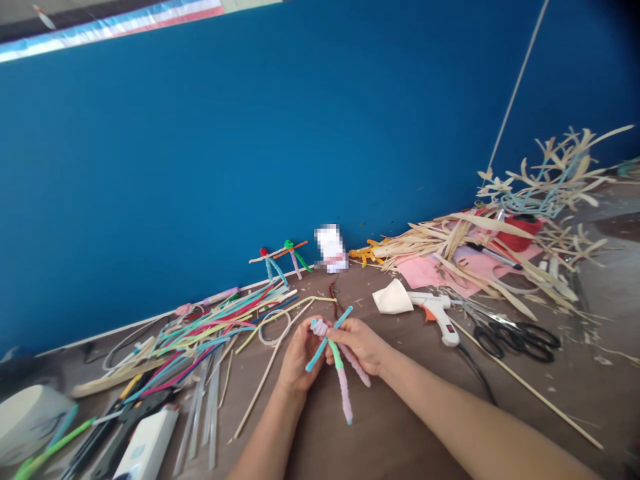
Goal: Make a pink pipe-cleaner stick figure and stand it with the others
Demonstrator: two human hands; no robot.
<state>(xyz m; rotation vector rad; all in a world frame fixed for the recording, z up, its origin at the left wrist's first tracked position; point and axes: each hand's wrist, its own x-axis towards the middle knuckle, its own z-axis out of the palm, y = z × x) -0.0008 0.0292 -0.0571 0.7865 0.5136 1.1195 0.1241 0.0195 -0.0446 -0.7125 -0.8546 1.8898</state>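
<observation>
A small pipe-cleaner figure is held over the table between my two hands. It has a lilac wound head, light blue arms, a green middle and lilac legs that hang toward me. My right hand pinches it just below the head from the right. My left hand is closed round its left side, with the fingertips partly hidden behind the figure. Two similar stick figures, one with a red head and one with a green head, lean on the blue partition beyond.
Colourful pipe cleaners and clear glue sticks lie left, near a white roll. Right are a white glue gun, black-handled scissors, a thin stick, pale husk strips and pink paper. A blue partition stands behind.
</observation>
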